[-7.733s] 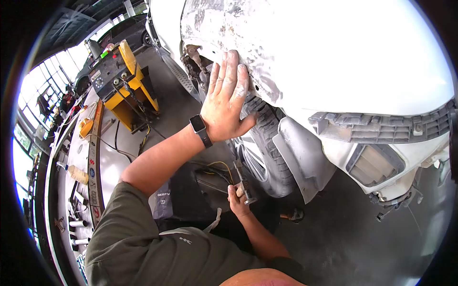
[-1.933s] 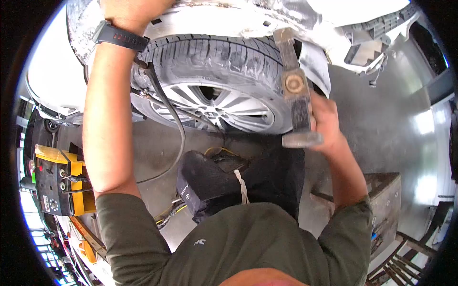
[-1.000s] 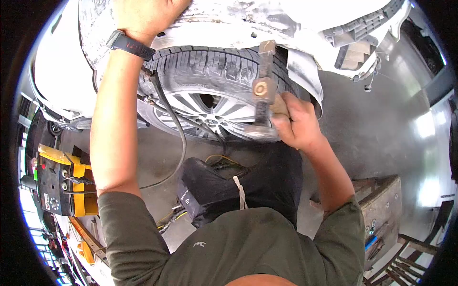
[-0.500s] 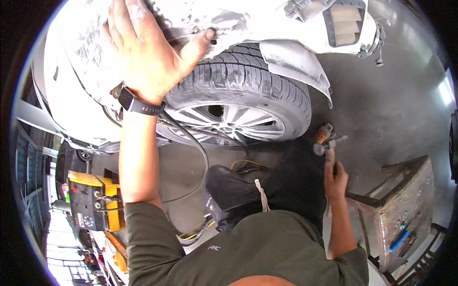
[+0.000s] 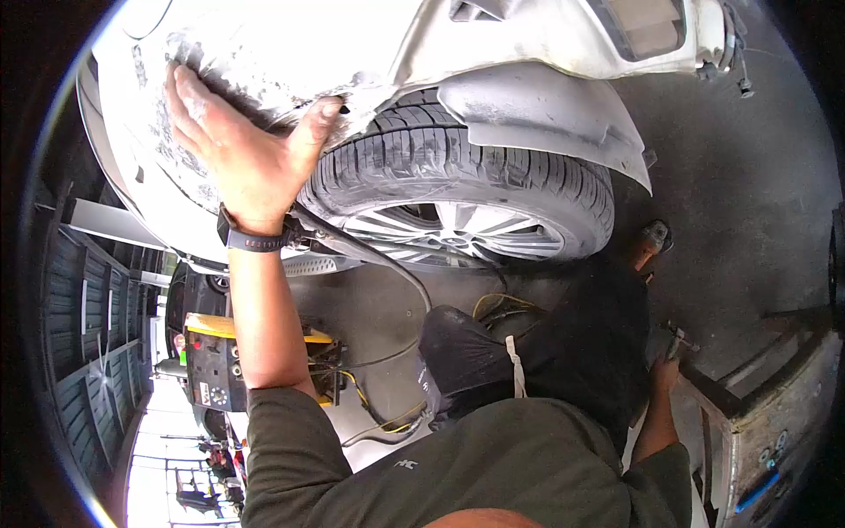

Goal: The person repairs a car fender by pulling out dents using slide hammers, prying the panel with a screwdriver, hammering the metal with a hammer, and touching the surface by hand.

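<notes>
My left hand rests with fingers spread against the white car body panel, whose surface is scuffed and patchy grey around the fingers. A dark watch strap circles that wrist. Just beneath the hand is the wheel arch, with the tyre and its spoked rim below. Down at the right, my right hand is closed round the handle of a hammer, its head small and somewhat blurred. The hammer is beside the worn wooden stool and apart from the car.
A grey wheel-arch liner hangs loose over the tyre. At right stands the wooden stool with a blue item on it. A black and yellow machine is at left. A cable and hoses cross the floor near my legs.
My right hand has lowered the hammer away from the wheel toward the stool. My left hand stays on the panel, sitting slightly lower in view as the camera has shifted.
</notes>
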